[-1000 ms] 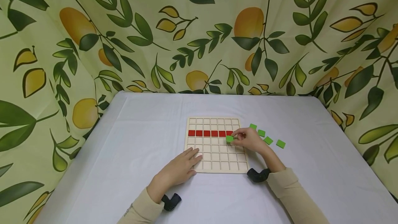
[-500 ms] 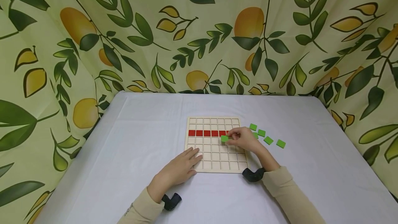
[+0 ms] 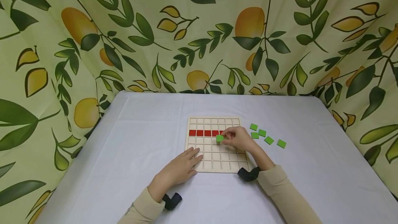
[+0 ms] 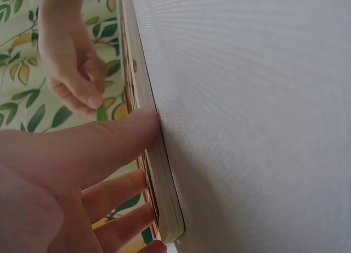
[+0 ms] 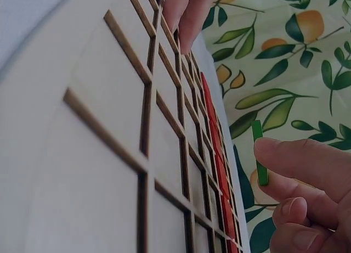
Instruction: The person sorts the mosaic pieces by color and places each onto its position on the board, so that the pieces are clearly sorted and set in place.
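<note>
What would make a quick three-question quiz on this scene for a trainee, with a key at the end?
1. True or false: the right hand pinches a green tile.
2. How many loose green tiles lie on the table beside the board?
3. Which of these does the left hand touch: (a) the red tiles, (b) the board, (c) the patterned curtain?

Key: 1. True. 2. Five. 3. b.
</note>
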`<state>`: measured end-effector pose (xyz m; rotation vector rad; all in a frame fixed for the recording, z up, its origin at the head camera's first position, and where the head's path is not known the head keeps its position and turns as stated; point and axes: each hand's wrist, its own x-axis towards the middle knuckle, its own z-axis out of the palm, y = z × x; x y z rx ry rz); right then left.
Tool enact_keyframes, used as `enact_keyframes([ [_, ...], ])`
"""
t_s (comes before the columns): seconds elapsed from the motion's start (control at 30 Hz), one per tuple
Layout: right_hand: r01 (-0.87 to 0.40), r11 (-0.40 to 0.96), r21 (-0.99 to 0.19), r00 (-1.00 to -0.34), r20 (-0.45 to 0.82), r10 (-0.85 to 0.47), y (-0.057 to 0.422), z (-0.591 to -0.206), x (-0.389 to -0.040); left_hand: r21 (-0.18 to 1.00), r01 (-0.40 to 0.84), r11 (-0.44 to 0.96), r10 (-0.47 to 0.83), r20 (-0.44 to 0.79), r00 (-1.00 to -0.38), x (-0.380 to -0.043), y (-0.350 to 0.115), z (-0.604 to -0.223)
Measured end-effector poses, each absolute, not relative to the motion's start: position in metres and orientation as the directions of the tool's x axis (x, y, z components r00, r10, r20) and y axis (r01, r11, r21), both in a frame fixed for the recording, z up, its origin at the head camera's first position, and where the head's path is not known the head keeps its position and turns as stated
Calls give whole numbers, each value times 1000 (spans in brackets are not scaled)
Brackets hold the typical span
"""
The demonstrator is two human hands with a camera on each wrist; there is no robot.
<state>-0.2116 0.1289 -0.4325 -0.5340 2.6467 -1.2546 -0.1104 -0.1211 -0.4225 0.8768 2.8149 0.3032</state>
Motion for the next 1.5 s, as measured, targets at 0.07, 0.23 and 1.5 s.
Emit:
enact_keyframes([
  [0.07, -256, 571, -780, -919, 13, -394, 127, -433, -212, 245, 539, 806, 575, -107, -811, -111, -121, -423],
  [0.23, -286, 557, -780, -911, 41, -411, 121, -435, -213, 240, 536, 809, 572, -115, -812, -111, -121, -423],
  [1.5, -188, 545, -817, -934, -22, -356, 76, -438, -211, 265, 532, 804, 573, -108, -813, -110, -122, -420],
])
